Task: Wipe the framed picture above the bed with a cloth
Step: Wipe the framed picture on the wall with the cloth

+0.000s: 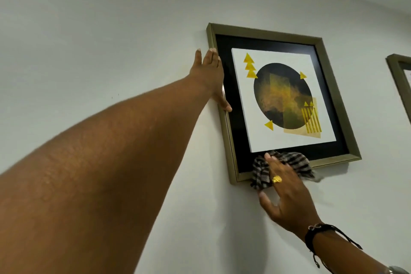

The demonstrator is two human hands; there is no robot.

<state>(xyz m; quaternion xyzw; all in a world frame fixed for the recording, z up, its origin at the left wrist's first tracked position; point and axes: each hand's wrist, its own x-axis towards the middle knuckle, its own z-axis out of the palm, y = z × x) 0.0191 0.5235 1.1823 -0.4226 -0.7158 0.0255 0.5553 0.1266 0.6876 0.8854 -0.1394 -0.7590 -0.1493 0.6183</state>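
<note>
The framed picture (pixel 329 87) hangs tilted on the white wall, with an olive-gold frame, a black mat and a print of a dark circle and yellow triangles. My left hand (pixel 211 78) lies flat against the frame's left edge, fingers spread, thumb over the front of the frame. My right hand (pixel 282 193) presses a black-and-grey striped cloth (pixel 261 171) against the frame's bottom edge near its lower left corner. That hand wears a gold ring, and a dark bracelet sits on the wrist.
A second frame (pixel 400 80) of the same kind hangs to the right, cut off by the image edge. Bare white wall (pixel 100 40) surrounds both frames. The ceiling line runs across the top right.
</note>
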